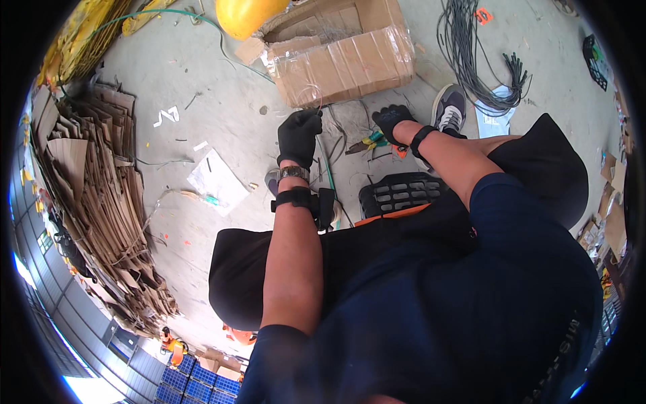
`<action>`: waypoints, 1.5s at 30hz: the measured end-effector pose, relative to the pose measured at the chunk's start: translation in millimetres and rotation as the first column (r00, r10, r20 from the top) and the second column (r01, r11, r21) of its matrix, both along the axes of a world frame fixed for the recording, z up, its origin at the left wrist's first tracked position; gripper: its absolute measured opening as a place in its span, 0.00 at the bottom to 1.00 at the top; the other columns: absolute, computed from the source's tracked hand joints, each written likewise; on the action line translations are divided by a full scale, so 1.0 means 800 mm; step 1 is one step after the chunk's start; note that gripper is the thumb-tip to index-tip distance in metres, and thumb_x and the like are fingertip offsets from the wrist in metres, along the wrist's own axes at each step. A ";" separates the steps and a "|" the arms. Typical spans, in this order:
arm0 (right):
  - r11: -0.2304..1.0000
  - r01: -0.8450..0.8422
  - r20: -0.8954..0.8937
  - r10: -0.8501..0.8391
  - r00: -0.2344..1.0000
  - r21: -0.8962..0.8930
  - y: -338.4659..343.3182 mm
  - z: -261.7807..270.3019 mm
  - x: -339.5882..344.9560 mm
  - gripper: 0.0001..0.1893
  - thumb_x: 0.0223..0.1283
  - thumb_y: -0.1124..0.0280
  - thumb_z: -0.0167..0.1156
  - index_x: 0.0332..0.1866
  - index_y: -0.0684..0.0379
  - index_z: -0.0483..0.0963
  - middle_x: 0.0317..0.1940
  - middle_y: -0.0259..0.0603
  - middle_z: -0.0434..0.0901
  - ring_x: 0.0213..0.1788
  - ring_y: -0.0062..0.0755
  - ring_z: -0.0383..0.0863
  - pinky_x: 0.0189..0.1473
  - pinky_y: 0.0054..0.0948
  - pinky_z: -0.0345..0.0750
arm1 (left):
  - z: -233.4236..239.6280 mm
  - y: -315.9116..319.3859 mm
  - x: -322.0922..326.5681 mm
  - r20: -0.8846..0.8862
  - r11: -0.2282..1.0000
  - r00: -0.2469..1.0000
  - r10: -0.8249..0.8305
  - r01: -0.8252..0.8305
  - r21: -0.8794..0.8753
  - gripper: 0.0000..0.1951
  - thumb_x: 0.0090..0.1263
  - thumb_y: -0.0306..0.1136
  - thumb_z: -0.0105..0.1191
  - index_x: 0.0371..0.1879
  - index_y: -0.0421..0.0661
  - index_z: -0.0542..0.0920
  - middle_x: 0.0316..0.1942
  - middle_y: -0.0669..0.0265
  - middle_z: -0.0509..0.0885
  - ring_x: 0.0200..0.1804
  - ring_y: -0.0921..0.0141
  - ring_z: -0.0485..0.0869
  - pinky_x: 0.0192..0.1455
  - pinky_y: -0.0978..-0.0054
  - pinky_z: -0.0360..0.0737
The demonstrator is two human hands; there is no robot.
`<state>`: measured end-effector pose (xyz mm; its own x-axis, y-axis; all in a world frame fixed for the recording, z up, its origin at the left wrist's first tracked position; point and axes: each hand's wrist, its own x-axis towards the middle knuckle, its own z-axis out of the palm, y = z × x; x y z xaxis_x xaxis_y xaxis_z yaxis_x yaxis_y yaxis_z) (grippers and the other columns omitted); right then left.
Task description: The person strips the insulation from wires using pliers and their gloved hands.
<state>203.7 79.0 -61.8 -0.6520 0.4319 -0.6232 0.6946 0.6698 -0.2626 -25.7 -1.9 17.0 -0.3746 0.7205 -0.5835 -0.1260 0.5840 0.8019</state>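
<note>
My left hand [300, 136], in a black glove, has thumb and forefinger pinched together on a thin strand [320, 102] in front of the cardboard box. My right hand [394, 121], gloved the same way, is curled in a fist to the right, and its inner side is hidden. Pliers with green and yellow handles [371, 141] show just below that fist, jaws to the left. Whether the fist touches them cannot be told. Dark cut wires [337, 146] lie on the floor between my hands.
Ahead stands an open, taped cardboard box [348, 65], beside a yellow rounded object [247, 17]. A bundle of grey cables [462, 55] lies at right. Stacked flattened cardboard [101, 192] lines the left. A black plastic crate [398, 192] is by my legs.
</note>
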 end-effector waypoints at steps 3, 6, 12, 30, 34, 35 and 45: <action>0.961 -0.031 0.173 0.081 0.982 -0.274 0.005 -0.014 -0.002 0.16 0.48 0.67 0.59 0.45 0.53 0.80 0.48 0.45 0.81 0.51 0.46 0.79 0.53 0.40 0.75 | 0.000 0.000 -0.001 0.036 0.999 0.999 0.033 -0.034 0.022 0.10 0.64 0.24 0.56 0.43 0.35 0.81 0.29 0.66 0.83 0.29 0.75 0.80 0.35 0.79 0.79; 0.914 -0.112 0.082 0.155 0.984 -0.389 0.015 -0.004 -0.016 0.17 0.46 0.61 0.60 0.42 0.56 0.81 0.44 0.49 0.81 0.48 0.49 0.80 0.49 0.39 0.77 | 0.007 0.003 -0.006 -0.024 0.996 0.997 0.078 -0.079 -0.043 0.10 0.65 0.28 0.57 0.41 0.36 0.83 0.27 0.67 0.82 0.27 0.75 0.79 0.33 0.78 0.79; 0.818 -0.012 -0.260 -0.169 0.951 -0.576 0.030 0.079 -0.052 0.18 0.40 0.60 0.64 0.35 0.63 0.79 0.29 0.47 0.82 0.30 0.43 0.80 0.35 0.37 0.73 | 0.023 -0.003 -0.027 0.035 0.871 0.873 0.486 -0.487 0.066 0.07 0.62 0.29 0.59 0.34 0.39 0.82 0.23 0.65 0.81 0.23 0.73 0.79 0.27 0.77 0.80; 0.447 0.008 -0.307 -0.628 0.715 -0.895 0.021 0.108 -0.070 0.14 0.53 0.64 0.63 0.38 0.65 0.77 0.26 0.37 0.81 0.29 0.24 0.80 0.36 0.25 0.75 | 0.038 -0.022 -0.024 -0.028 0.925 0.926 0.376 -0.374 0.071 0.08 0.60 0.29 0.60 0.34 0.36 0.83 0.21 0.66 0.81 0.20 0.75 0.77 0.24 0.77 0.76; 0.436 0.051 -0.266 -0.633 0.727 -0.899 0.023 0.117 -0.069 0.15 0.52 0.63 0.64 0.39 0.65 0.77 0.27 0.37 0.81 0.29 0.24 0.78 0.36 0.25 0.74 | 0.039 -0.020 -0.023 -0.026 0.925 0.925 0.378 -0.376 0.059 0.08 0.60 0.29 0.60 0.33 0.36 0.83 0.21 0.66 0.81 0.20 0.75 0.77 0.23 0.77 0.76; 0.436 0.052 -0.264 -0.632 0.728 -0.899 0.025 0.120 -0.070 0.15 0.52 0.63 0.64 0.39 0.65 0.77 0.27 0.37 0.81 0.29 0.24 0.78 0.36 0.25 0.74 | 0.039 -0.019 -0.022 -0.055 0.931 0.930 0.364 -0.361 0.054 0.08 0.60 0.30 0.60 0.32 0.37 0.84 0.20 0.66 0.81 0.20 0.76 0.77 0.23 0.78 0.75; 0.571 0.125 -0.260 -0.544 0.798 -0.812 0.027 0.135 -0.082 0.14 0.50 0.67 0.63 0.40 0.63 0.77 0.27 0.33 0.78 0.30 0.20 0.74 0.34 0.24 0.73 | 0.025 -0.021 -0.022 -0.092 0.955 0.950 0.298 -0.297 0.026 0.08 0.59 0.31 0.61 0.30 0.38 0.84 0.19 0.68 0.80 0.19 0.77 0.76 0.22 0.78 0.73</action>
